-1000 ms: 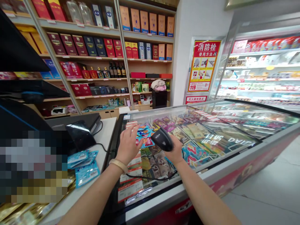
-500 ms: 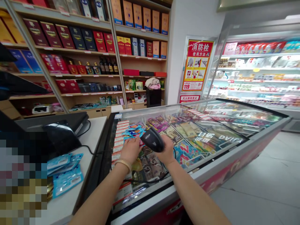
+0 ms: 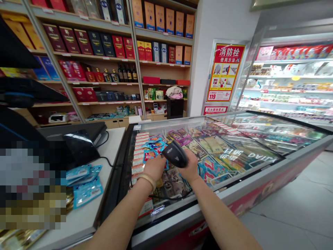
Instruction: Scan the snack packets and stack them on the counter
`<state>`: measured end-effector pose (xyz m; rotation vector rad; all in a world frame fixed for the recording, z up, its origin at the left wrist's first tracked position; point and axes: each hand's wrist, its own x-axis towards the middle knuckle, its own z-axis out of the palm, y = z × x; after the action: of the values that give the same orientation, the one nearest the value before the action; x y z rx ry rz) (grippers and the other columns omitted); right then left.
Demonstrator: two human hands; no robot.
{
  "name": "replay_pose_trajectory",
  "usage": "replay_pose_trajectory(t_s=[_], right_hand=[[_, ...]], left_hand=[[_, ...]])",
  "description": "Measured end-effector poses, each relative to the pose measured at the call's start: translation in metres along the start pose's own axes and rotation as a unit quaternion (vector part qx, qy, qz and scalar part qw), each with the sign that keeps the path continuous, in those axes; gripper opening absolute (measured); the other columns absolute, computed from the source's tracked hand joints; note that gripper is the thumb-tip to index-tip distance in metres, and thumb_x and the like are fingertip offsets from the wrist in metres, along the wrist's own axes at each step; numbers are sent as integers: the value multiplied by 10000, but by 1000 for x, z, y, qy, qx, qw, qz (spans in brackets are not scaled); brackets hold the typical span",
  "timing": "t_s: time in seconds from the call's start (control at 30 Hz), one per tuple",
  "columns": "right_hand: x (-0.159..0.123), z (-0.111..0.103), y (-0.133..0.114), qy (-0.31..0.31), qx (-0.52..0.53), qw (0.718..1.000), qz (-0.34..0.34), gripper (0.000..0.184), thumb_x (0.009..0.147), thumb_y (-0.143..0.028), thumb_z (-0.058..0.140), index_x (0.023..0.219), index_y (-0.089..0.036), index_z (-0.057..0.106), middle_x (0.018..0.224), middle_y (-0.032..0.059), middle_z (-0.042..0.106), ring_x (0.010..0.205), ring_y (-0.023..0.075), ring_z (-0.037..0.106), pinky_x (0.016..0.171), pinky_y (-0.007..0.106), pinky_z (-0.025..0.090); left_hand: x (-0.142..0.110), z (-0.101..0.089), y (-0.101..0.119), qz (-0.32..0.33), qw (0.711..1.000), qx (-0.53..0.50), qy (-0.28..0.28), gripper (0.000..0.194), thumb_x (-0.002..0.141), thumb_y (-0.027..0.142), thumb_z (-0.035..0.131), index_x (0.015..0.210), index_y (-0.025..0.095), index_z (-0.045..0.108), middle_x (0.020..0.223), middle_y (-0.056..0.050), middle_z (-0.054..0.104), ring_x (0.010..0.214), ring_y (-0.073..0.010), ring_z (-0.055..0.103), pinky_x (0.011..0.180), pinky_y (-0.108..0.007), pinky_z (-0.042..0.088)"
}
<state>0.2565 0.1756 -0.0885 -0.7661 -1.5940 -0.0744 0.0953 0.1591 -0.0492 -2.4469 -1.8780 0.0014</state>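
My right hand [image 3: 190, 169] grips a black handheld barcode scanner [image 3: 174, 154], its nose tilted down and to the left. My left hand [image 3: 155, 170], with a gold-coloured band on the wrist, holds a blue and red snack packet [image 3: 149, 156] up at its fingertips, just below the scanner. A loose heap of similar blue packets [image 3: 154, 143] lies behind the hand. The scanner's black cable [image 3: 171, 197] hangs in a loop under both hands, over the chest freezer's glass lid [image 3: 249, 137].
To the left is a white counter [image 3: 109, 146] holding a black tablet-like screen [image 3: 81, 147] and several blue packets [image 3: 87, 191]. Shelves of boxed liquor [image 3: 91, 45] stand behind. A refrigerated display case [image 3: 291, 80] stands to the right. Part of the lower left is pixelated.
My left hand has come down from open above the heap and now holds a packet under the scanner. The scanner has moved slightly lower. The view has shifted slightly.
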Motion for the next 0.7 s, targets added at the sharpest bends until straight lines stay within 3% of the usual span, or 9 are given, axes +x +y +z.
replay_pose_trajectory(t_s=[0.1, 0.3, 0.43, 0.6, 0.7], right_hand=[[1, -1, -1, 0, 0, 1000, -6, 93, 762, -265, 593, 828, -206, 622, 728, 46, 633, 690, 214, 603, 647, 324, 481], [2, -1, -2, -1, 2, 1000, -12, 83, 759, -255, 584, 816, -205, 617, 719, 47, 622, 686, 212, 596, 652, 324, 480], [1, -1, -2, -3, 3, 1000, -2, 91, 750, -254, 585, 821, -208, 618, 718, 44, 621, 686, 214, 594, 655, 326, 479], [0, 0, -1, 0, -3, 1000, -3, 110, 746, -250, 586, 842, -211, 623, 731, 45, 625, 700, 216, 598, 669, 326, 479], [0, 1, 0, 3, -6, 1000, -12, 111, 747, -246, 582, 845, -212, 622, 729, 48, 624, 694, 221, 599, 650, 327, 473]], left_hand=[[-2, -2, 0, 7, 1000, 1, -8, 454, 832, 3, 398, 1200, 159, 612, 1140, -197, 657, 1006, -300, 686, 828, -430, 540], [-11, -4, 0, 28, 999, 11, -35, 441, 727, 27, 588, 1150, 139, 633, 1144, -192, 663, 964, -321, 694, 814, -431, 552], [-13, -5, 3, 21, 999, 18, -25, 401, 743, 1, 532, 1114, 121, 629, 1064, -186, 695, 1000, -305, 686, 867, -424, 535], [-16, -2, 7, 2, 1000, 20, -3, 396, 811, 27, 440, 1159, 142, 590, 1051, -184, 689, 952, -295, 692, 794, -413, 538], [-18, 3, 8, -40, 999, 5, 31, 419, 840, 45, 386, 1199, 166, 566, 1058, -168, 685, 970, -276, 684, 792, -384, 519]])
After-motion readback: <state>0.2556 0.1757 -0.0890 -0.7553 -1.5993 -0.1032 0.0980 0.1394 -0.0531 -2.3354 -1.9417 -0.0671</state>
